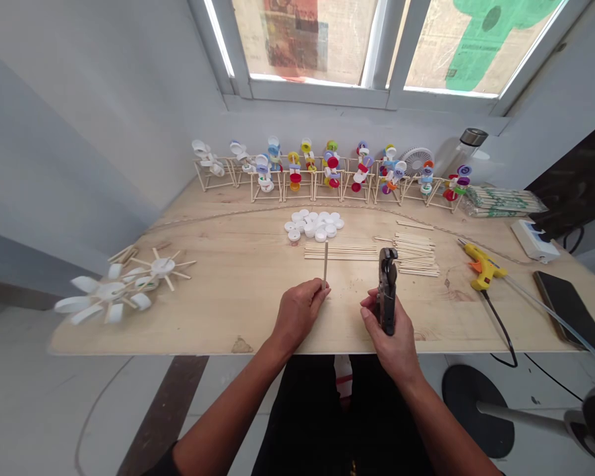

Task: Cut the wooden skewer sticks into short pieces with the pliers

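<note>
My left hand [300, 312] is closed in a pinch around a thin wooden stick [326, 261], which stands nearly upright above the table. In my right hand [399, 344] is a pair of dark metal pliers [387, 284], jaws pointing up, apart from the stick. Past the hands lies a row of long wooden sticks [347, 252], beside a pile of shorter cut sticks [416, 254]. White bottle caps [310, 228] are heaped behind them.
Colourful bottle-cap wheels on stick frames [297, 175] line the wall. White wheel pieces [112, 291] lie at left. On the right are a yellow glue gun [486, 264] with its cord, a phone [570, 307], a power strip [534, 239] and bagged sticks [503, 200].
</note>
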Demonstrator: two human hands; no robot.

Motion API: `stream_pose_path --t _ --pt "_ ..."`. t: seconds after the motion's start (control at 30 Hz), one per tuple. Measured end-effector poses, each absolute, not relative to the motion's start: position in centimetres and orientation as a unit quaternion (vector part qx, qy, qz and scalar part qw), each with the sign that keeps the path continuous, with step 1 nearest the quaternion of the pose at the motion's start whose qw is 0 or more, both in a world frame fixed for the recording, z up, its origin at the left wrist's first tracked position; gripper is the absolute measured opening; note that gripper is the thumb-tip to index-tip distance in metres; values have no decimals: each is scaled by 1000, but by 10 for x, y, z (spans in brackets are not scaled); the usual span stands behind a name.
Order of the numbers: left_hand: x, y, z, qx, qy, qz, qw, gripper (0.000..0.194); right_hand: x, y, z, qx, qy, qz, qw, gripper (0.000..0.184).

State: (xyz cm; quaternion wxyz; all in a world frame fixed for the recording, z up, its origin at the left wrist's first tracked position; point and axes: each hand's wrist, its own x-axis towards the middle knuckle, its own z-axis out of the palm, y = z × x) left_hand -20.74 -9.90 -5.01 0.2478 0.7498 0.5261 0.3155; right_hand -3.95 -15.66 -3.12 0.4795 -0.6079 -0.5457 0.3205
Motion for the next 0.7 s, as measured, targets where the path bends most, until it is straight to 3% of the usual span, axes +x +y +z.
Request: stream_pose_path --t 0.2,0.47,0.7 --pt "-207 -99 -48 766 518 294 242 19 -31 -157 -23 -622 -572 320 428 26" --pt "-219 -101 -17 793 501 253 236 18 -15 -163 -21 -660 -645 257 287 25" --pt "-223 -104 15 835 482 193 186 29 -19 -168 -23 -656 -682 211 245 29"
